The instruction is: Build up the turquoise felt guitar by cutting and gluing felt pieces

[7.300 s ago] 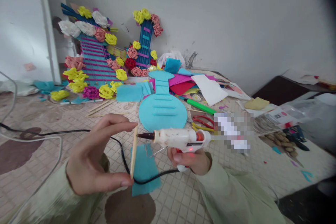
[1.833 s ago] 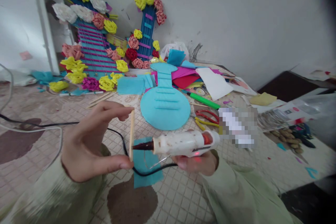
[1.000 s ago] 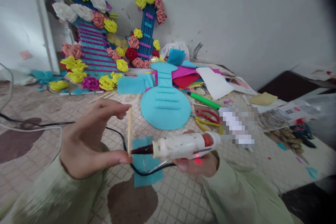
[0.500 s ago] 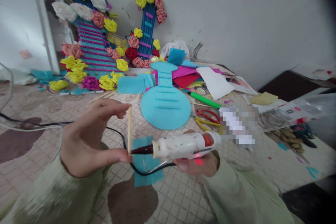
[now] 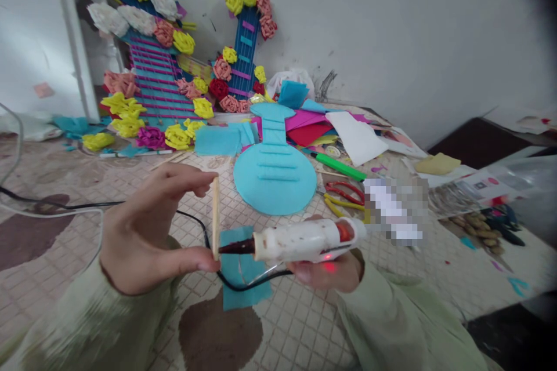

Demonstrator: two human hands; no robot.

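Across a patterned, stained tabletop (image 5: 300, 330), a large panel (image 5: 156, 81) trimmed with paper flowers stands at far left, a narrower dark-blue panel (image 5: 243, 49) leaning on the wall to its right. At center, beyond the hands, lies a light-blue guitar-shaped cutout (image 5: 275, 194). On the near side, a right hand (image 5: 328, 272) keeps its grip closed around a white glue gun (image 5: 296, 240), a red light glowing on its body. A left hand (image 5: 143, 243), thumb and finger set at opposite ends, pinches a pale wooden stick (image 5: 216, 217) upright, left of the nozzle. The dark nozzle tip meets or nearly meets the stick's lower end; contact is unclear. Below the nozzle lies a blue paper piece (image 5: 243, 298).
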